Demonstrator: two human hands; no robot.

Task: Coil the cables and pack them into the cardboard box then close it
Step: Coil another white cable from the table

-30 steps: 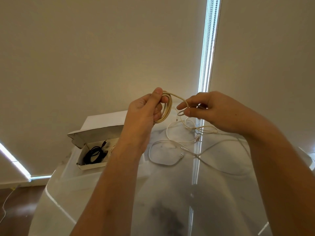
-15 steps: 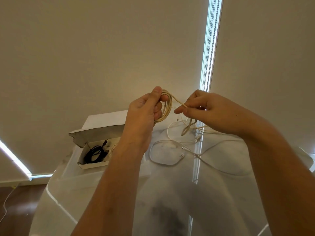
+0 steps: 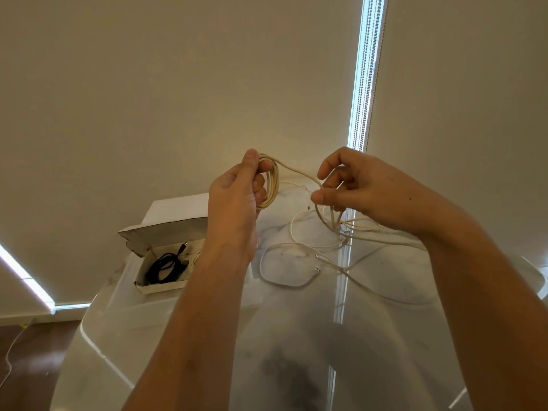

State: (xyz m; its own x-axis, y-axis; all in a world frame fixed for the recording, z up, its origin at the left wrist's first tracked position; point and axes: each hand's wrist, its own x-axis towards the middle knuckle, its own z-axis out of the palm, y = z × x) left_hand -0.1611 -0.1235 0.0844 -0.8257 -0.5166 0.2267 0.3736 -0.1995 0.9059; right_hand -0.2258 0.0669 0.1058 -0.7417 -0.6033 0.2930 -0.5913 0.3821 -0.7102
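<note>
My left hand (image 3: 237, 188) grips a small coil of cream cable (image 3: 271, 185) above the glossy table, thumb pressed on top of the loops. A free strand runs from the coil to my right hand (image 3: 364, 188), which pinches it between thumb and fingers; the rest hangs down to the table. A white cable (image 3: 284, 280) lies loose on the table under my hands, its plug end near the middle. The open cardboard box (image 3: 161, 287) stands at the left with a coiled black cable (image 3: 166, 266) inside and its lid flap raised.
The white glossy table (image 3: 207, 351) ends at a rounded edge on the left, above dark wooden floor (image 3: 32, 357). Pale roller blinds fill the background, with a bright window gap and bead chains (image 3: 364, 84) behind my right hand. A thin wire (image 3: 12, 348) lies on the floor.
My right hand has drawn away to the right from the left, pulling a strand out of the coil, and its fingers have spread. The left hand keeps holding the coil.
</note>
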